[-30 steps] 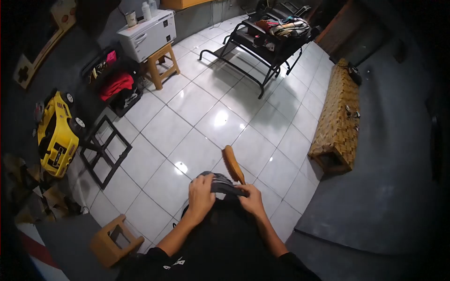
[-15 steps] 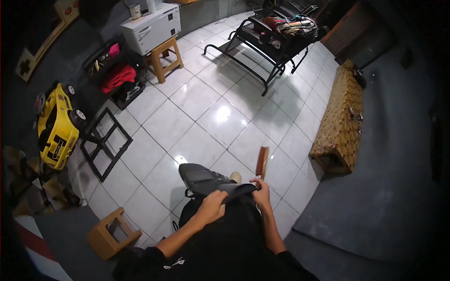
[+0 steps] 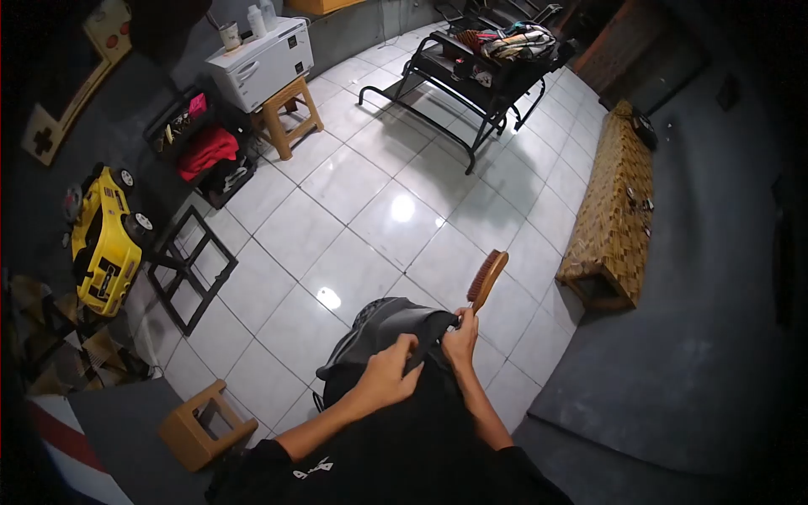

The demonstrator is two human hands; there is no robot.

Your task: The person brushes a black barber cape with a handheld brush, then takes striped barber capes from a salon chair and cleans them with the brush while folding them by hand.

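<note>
A dark grey fabric bag with black straps bunches up in front of my body, against my black shirt. My left hand is closed on the fabric's near side, thumb and fingers on either side of a dark fold. At the bag's right edge, my right hand grips the end of a wooden brush. The brush points up and away, its reddish-brown bristles facing left. Some dark fabric touches the right fingers too; whether they also pinch it is hard to see.
A brown plastic stool stands at lower left, near a black frame and a yellow toy car. A white cabinet rests on another stool. A black metal chair holds cloths. Along the right wall lies a long woven box.
The brush has risen and turned, showing more of its wooden back. The bag's fabric has been folded and bunched differently, and my left hand has shifted slightly with its fingers wider apart.
</note>
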